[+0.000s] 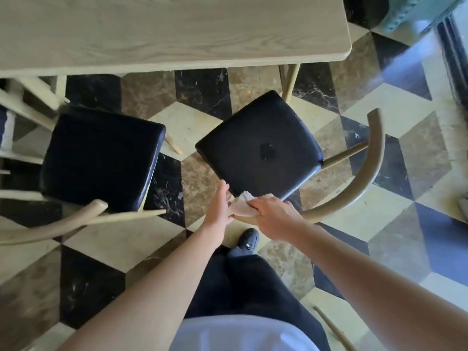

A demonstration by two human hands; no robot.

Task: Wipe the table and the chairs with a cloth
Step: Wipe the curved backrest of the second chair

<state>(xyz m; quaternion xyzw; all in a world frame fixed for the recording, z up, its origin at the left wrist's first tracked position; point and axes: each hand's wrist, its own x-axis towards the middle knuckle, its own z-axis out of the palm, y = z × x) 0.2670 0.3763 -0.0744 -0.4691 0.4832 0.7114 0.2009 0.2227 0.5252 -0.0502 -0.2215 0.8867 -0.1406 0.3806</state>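
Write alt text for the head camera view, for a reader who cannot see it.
The right hand presses a white cloth onto the curved wooden backrest of a black-seated chair, the left hand open beside it. A second black-seated chair stands left, a pale wooden table beyond.

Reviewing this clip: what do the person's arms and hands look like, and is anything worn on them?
Both forearms are bare to the frame edge: no sleeves in view. The left hand and right hand wear no gloves, and no rings, watch or bracelets show. Below, a white top, dark trousers and a dark shoe are visible.
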